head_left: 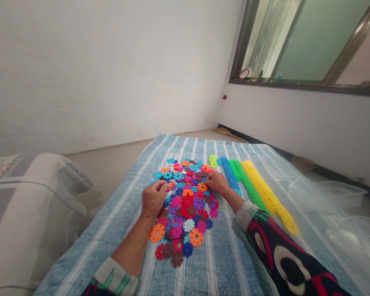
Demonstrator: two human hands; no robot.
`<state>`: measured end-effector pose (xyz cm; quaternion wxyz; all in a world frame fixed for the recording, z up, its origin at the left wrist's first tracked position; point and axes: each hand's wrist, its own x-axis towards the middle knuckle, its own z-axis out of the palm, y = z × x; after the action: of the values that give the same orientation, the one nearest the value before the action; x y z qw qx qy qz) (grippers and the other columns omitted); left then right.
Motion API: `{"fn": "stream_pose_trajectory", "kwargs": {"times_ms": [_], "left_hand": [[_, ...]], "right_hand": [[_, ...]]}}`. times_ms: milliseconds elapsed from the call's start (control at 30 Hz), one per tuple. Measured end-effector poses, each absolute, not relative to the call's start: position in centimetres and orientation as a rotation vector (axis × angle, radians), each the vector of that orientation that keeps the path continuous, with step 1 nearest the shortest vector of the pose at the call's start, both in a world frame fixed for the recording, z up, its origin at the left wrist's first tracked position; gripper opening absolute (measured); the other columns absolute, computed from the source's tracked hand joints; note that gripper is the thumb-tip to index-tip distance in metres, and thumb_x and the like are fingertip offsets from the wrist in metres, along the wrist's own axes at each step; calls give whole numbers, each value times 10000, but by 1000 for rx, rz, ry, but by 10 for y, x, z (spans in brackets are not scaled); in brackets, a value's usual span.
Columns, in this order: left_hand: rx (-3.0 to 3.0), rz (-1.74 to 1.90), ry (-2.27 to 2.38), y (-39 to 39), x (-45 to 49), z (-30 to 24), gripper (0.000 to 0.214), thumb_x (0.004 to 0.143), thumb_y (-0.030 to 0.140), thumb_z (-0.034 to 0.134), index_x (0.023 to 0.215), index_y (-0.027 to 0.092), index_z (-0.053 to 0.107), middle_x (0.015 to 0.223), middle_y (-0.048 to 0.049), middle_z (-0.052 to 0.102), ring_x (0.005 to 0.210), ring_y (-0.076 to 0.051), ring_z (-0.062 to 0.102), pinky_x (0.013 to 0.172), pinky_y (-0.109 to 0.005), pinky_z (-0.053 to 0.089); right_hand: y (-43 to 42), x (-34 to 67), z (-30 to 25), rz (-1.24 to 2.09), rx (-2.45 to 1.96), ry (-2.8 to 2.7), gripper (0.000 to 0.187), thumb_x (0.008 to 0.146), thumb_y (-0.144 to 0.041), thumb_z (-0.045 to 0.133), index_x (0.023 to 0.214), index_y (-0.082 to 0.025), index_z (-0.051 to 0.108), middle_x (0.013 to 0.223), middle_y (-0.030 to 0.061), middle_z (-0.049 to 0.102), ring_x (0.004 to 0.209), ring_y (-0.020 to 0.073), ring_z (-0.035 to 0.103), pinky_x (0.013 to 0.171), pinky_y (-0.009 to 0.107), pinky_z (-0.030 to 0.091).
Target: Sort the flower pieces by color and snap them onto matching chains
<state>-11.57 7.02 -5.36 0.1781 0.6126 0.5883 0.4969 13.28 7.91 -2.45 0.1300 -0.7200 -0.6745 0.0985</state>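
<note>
A heap of notched plastic snowflake discs (188, 201) in red, orange, pink, purple, blue, brown and white spreads over the striped cloth (111, 230). At the heap's left side is my left hand (154, 198), thumb and fingers pinched together; whatever is between them is too small to make out. My right hand (218, 183) is at the upper right edge of the heap, its fingers closed and pointing down at the discs. What those fingertips hold, if anything, is hidden. Light blue discs (168, 175) lie just beyond my left hand.
Right of the heap lie stacked rows of discs: a short lime row (213, 161), a blue row (230, 172), a green row (254, 191) and a yellow row (269, 195). Clear plastic containers (342, 193) stand at the right. A cloth-covered piece of furniture (33, 222) is at left.
</note>
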Motion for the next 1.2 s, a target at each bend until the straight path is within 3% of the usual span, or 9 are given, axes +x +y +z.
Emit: {"fn": "stream_pose_trajectory", "kwargs": {"times_ms": [300, 567, 733, 933, 1200], "left_hand": [[1755, 1405, 1663, 68, -115, -49, 253, 709, 372, 507, 711, 194, 687, 679, 10, 705, 677, -165, 647, 651, -228, 476], [1774, 1405, 1660, 67, -114, -48, 251, 706, 374, 509, 685, 195, 684, 675, 13, 702, 665, -162, 641, 652, -228, 478], [1786, 1382, 1665, 67, -114, -48, 256, 709, 372, 501, 688, 194, 683, 657, 14, 692, 655, -158, 634, 645, -227, 468], [1789, 1382, 1653, 69, -114, -51, 257, 709, 374, 496, 681, 194, 677, 659, 12, 695, 634, -156, 625, 621, -227, 466], [1792, 1382, 1646, 67, -114, -48, 244, 708, 367, 496, 661, 198, 665, 630, 17, 683, 640, -155, 628, 625, -224, 463]], "right_hand": [[54, 120, -30, 284, -2017, -1940, 182, 801, -257, 546, 819, -184, 711, 847, 49, 706, 791, 157, 610, 590, 219, 319], [51, 114, -24, 357, -1846, -1981, 178, 818, -309, 576, 834, -216, 727, 819, 13, 715, 766, 138, 608, 617, 204, 350], [67, 139, -22, 399, -1880, -1900, 198, 810, -237, 546, 718, -164, 705, 677, 11, 681, 666, 125, 589, 583, 201, 341], [71, 154, -30, 655, -1883, -1879, 232, 767, -189, 560, 546, -148, 616, 421, -47, 535, 446, 79, 496, 504, 179, 348], [65, 153, -20, 1083, -1839, -1878, 321, 764, -175, 600, 477, -169, 458, 337, -76, 478, 307, 45, 373, 365, 157, 287]]}}
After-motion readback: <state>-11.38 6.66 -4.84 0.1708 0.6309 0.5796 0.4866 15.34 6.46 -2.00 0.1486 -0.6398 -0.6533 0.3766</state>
